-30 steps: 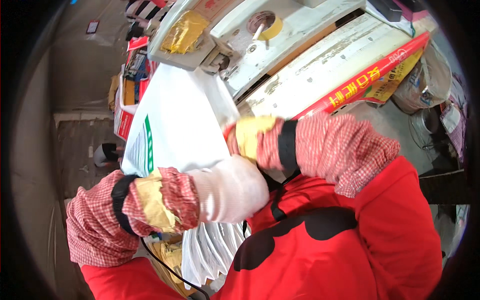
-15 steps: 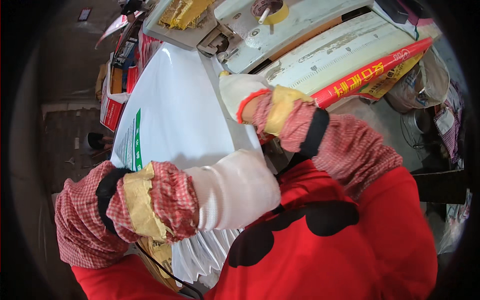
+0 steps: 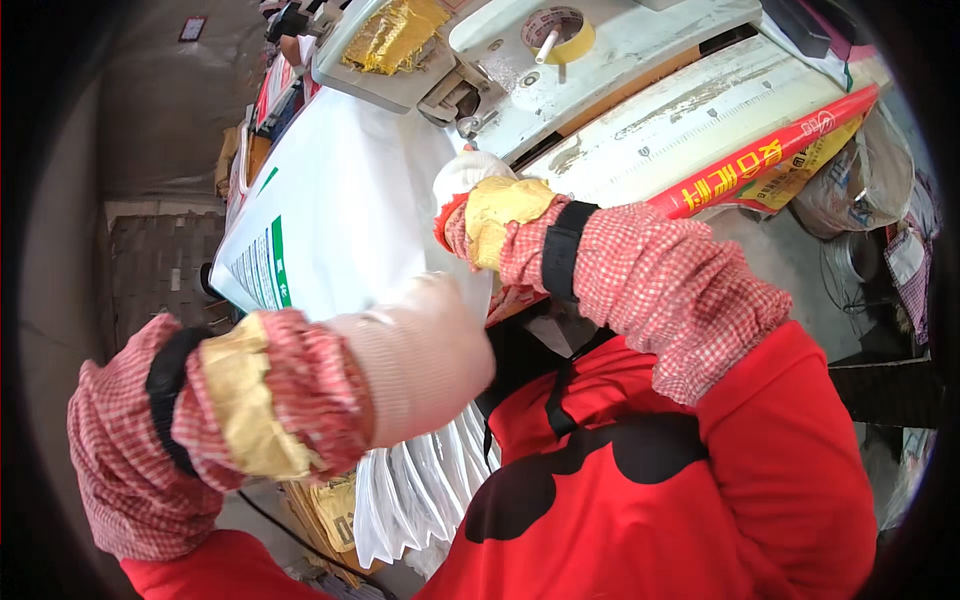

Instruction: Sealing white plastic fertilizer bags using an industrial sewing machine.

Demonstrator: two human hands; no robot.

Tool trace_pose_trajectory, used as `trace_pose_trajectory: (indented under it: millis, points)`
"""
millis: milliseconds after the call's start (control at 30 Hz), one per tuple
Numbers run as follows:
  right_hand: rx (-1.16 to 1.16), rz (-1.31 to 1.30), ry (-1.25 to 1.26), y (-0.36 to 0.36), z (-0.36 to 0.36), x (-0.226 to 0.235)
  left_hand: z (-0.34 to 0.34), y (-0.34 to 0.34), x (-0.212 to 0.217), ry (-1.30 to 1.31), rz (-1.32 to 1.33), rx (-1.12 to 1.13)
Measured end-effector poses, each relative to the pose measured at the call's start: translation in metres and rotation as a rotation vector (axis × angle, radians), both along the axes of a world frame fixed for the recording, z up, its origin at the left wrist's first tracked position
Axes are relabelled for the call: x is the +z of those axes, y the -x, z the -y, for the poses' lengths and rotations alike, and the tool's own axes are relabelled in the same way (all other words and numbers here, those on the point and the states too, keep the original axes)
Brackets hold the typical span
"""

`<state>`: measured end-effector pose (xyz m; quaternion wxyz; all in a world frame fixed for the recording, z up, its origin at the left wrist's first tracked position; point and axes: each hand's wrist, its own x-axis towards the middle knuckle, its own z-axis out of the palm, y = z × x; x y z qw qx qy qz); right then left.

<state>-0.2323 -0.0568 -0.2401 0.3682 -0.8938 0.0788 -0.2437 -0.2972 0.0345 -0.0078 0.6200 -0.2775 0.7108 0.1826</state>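
One white bag [image 3: 345, 205], glossy with green print at its left edge, lies flat across the middle, running from the machine [image 3: 600, 60] at the far side toward the person. Right hand [image 3: 470, 185], gloved, rests on its far right edge, fingers curled down; the grip itself is hidden. Left hand [image 3: 420, 355], gloved, is clenched over the near edge, above a stack of bags [image 3: 420, 480].

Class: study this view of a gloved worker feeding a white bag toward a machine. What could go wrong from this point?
1. The right hand sits close to the machine head, so its glove might get caught.
2. The left hand grips the white bag near one edge only; the bag may skew or slip.
3. The loose checked sleeves could snag.
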Motion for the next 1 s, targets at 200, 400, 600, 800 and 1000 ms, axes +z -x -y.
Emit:
trace_pose_trajectory:
  millis: [200, 400, 600, 800, 1000]
  points:
    - [0.527, 0.56, -2.152, -0.029, -0.008, -0.032, 0.076, -0.01, 0.04, 0.515, 0.438, 0.145]
    - [1.02, 0.663, -2.395, -0.033, 0.003, -0.045, 0.004, 0.008, 0.014, 0.576, -0.112, 0.441]
    - [1.189, 0.692, -2.484, -0.027, 0.006, -0.033, 0.049, -0.019, 0.016, 0.454, -0.205, 0.077]
    - [2.074, 0.706, -2.592, -0.021, -0.003, -0.014, 0.044, -0.006, 0.051, 0.327, -0.137, 0.197]
    - [1.384, 0.845, -2.608, -0.023, -0.007, -0.031, 0.01, 0.018, -0.026, 0.151, -0.363, 0.378]
